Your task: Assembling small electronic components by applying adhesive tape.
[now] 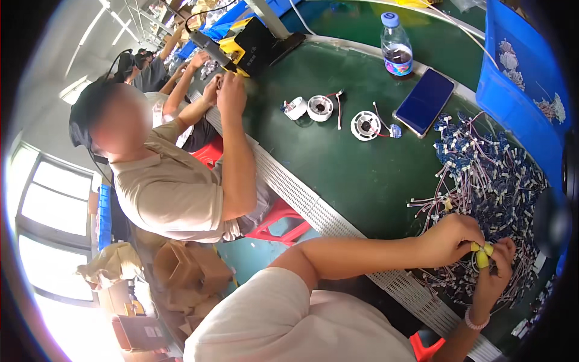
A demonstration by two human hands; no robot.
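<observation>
My left hand [451, 240] reaches in over the near edge of the heap of small circuit boards with wires [482, 163]. Close beside it is my right hand [499, 264], a pale beaded band round its wrist. The fingers of both hands are pinched together and meet. Small yellow pieces [482, 258] show where the fingertips come together; they look like finger cots, though I cannot be sure. Whatever is pinched between the fingers is too small and too covered to name. Blue boards and thin reddish and white leads lie tangled around and under both hands.
Round white parts with wires [365, 125] lie on the green table [301, 163]. Beyond are a phone [424, 101], a bottle [397, 51] and a blue bin [518, 84]. At left a co-worker [175, 175] works beside a dark tool [211, 49]. A white slotted strip [301, 196] edges the table.
</observation>
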